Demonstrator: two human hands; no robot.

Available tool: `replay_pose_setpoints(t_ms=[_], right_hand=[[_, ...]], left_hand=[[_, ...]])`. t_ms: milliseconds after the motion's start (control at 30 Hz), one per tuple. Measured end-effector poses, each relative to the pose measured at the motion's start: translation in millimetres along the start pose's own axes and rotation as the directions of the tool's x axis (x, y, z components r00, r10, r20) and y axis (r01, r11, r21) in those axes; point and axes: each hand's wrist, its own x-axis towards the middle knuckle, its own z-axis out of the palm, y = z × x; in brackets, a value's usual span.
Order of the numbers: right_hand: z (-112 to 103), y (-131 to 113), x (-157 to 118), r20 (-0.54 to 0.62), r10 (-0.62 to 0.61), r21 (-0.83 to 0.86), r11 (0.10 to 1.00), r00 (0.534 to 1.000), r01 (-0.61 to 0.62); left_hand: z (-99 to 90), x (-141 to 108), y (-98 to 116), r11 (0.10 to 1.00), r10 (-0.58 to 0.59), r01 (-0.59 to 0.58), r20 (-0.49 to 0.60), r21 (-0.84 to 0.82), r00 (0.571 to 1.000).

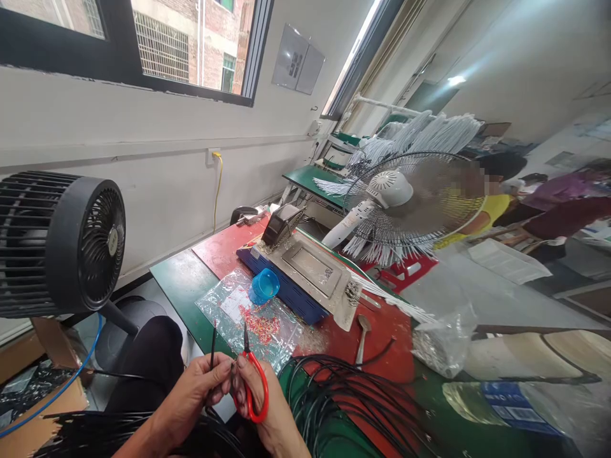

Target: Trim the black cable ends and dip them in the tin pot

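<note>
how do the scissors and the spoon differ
The scissors have bright red handles, while the spoon is dull grey. The scissors are held in the right hand; the spoon lies on the red mat. The scissors end in a narrow point, the spoon in a rounded bowl. Both have their working ends pointing away from the person.

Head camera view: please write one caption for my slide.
Left hand holds a black cable, right hand holds red-handled scissors, beside a cluttered table.
</note>
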Motion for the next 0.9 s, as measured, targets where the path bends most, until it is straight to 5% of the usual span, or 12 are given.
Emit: replay_pose_setpoints(t_ms=[400,900], right_hand=[[7,3,-1,-0.022,0.045,0.151,0.988,0.999,-0.041],[4,9,1,-0.054,-0.048,-0.008,0.999,0.997,0.048]], left_hand=[[-1.7,2,-2,0.999,-0.010,0.014,0.079,-0.050,0.997],[1.9,1,-1,0.997,-0.008,0.009,0.013,-0.077,1.000]])
